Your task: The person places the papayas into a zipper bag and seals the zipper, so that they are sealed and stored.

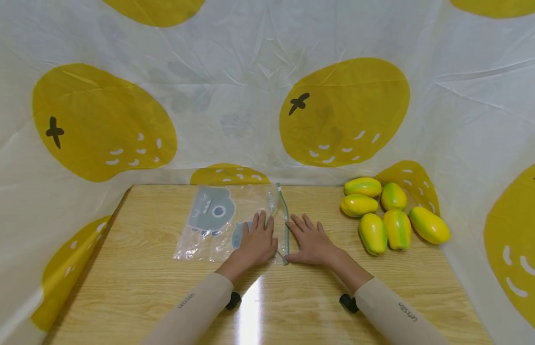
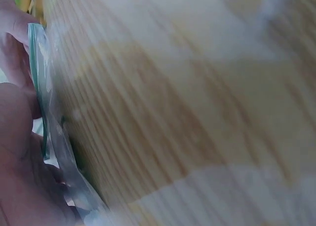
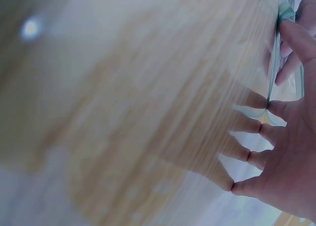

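A clear zip bag (image 1: pixel 224 254) printed with grey-blue cartoon monsters lies flat on the wooden table, its green zip edge (image 1: pixel 287 230) toward the right. My left hand (image 1: pixel 257 242) rests on the bag near its mouth, fingers extended. At the zip edge, my right hand (image 1: pixel 312 242) has its fingers spread, with fingertips on the tabletop. In the right wrist view, the thumb of the right hand (image 3: pixel 291 137) touches the green strip (image 3: pixel 273 67). The left wrist view shows the left hand (image 2: pixel 24 171) beside the bag's mouth.
Several yellow-green papayas (image 1: pixel 397 227) lie in a group at the table's right rear. A white cloth (image 1: pixel 233 110) with large yellow fruit prints hangs behind the table (image 1: pixel 142 287) and at both sides. Light glares off the tabletop in front of the hands.
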The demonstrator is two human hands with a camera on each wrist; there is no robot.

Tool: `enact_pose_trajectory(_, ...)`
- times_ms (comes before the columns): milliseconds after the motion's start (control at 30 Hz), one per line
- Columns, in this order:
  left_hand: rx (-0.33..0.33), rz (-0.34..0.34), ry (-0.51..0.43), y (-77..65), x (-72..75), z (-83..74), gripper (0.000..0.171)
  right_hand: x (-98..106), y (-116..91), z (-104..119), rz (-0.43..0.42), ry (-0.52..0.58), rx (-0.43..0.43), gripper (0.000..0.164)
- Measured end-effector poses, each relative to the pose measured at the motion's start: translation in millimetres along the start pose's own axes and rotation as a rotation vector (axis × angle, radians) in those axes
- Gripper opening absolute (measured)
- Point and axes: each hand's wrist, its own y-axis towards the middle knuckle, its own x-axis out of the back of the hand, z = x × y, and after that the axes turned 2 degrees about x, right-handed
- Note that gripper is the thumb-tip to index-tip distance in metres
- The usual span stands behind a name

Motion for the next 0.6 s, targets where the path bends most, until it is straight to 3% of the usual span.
enact_pose_trajectory(167,0.023,0.011,0.002,0.6,-1.7,-0.5,0.077,1.3,-0.3,0.3,0.0,0.002,0.004,0.103)
enact_pose_trajectory(600,0.021,0.025,0.012,-0.5,-3.9,1.4,0.086,0.6,0.3,-3.4,-0.012,0.018,0.022,0.097)
